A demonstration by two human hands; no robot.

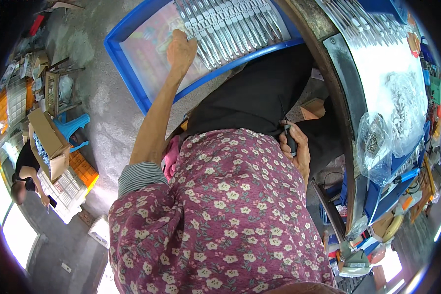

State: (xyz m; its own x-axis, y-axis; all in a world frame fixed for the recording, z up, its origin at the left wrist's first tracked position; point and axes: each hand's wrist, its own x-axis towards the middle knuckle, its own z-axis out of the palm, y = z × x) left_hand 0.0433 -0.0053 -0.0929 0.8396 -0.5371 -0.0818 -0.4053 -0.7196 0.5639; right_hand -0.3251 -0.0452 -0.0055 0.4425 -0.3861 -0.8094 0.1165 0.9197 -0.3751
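My left hand (182, 53) reaches into a blue tray (127, 81), its fingers curled at the leftmost of a row of slim silver metal parts (230, 27). The parts lie side by side, each long and narrow with a wider plate near its middle; the fingertips are partly hidden. Down by my lap, my right hand (299, 149) is closed around the dark handle of a screwdriver (290, 140). Its thin shaft points away from me over my black trousers.
At the right, a worktable (377, 63) carries more silver parts (372, 24) and clear plastic bags (375, 142) of small metal pieces. A person (27, 169) is at the far left beside cardboard boxes (46, 132), a blue stool (73, 128) and orange crates (83, 166).
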